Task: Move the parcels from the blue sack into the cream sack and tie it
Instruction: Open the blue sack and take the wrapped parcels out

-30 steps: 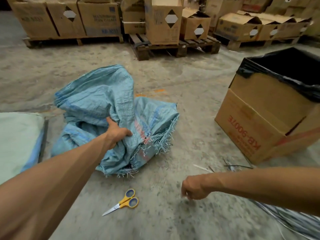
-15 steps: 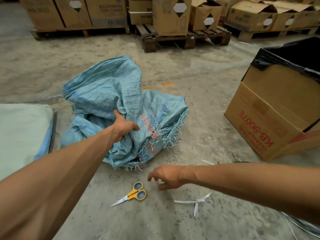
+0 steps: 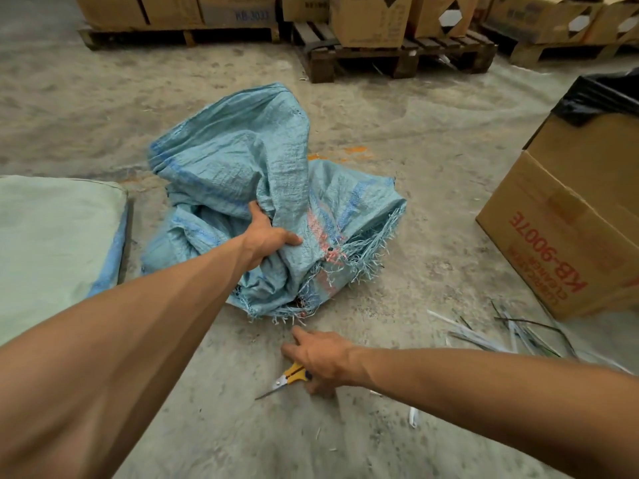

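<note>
A worker grips a blue sack on a warehouse floor while reaching for scissors.

The left hand is clenched on a fold of the sack near its frayed mouth; the right hand, fingers spread, rests over the yellow scissor handles just in front of the sack, not yet closed on them. A pale sack lies flat left of the blue one. No parcels show. Risks, by judgement: the blades could nick the gripping hand or slash contents inside, and loose straps right of the sack could trip. The box to the right reads "KB-900TE"; a carton behind, "KB-3033".
</note>
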Action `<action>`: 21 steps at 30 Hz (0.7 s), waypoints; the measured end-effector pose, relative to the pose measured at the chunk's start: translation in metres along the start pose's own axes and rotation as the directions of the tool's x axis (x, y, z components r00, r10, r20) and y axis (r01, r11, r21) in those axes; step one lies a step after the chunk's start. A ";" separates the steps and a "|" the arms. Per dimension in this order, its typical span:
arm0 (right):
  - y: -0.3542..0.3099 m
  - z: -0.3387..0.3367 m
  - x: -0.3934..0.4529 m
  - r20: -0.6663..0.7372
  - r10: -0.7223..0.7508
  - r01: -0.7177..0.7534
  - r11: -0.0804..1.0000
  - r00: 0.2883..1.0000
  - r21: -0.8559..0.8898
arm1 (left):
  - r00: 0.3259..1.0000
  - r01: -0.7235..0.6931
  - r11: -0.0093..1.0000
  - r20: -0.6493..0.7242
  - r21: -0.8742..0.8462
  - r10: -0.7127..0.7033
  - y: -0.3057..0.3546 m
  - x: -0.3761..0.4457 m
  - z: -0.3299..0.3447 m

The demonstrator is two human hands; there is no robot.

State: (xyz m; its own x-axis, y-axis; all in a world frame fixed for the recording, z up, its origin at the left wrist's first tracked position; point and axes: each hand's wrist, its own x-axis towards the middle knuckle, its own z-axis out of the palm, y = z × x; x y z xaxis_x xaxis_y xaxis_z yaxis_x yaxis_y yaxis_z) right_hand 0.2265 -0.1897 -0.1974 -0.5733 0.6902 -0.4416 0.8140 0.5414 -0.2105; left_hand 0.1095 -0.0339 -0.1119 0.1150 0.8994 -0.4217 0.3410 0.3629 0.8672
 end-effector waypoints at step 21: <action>0.063 0.024 -0.113 0.269 -0.009 0.074 0.969 0.963 -0.235 | 0.992 -0.020 1.000 0.129 0.015 0.018 0.013 -0.023 -0.015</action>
State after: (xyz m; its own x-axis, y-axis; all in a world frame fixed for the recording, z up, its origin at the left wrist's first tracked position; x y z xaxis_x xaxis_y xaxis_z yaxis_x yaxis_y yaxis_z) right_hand 0.3450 -0.2447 -0.1814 -0.5343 0.5309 -0.6578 0.7243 0.6888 -0.0324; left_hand 0.0970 -0.0459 -0.0870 0.2402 0.8671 -0.4364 0.3524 0.3410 0.8715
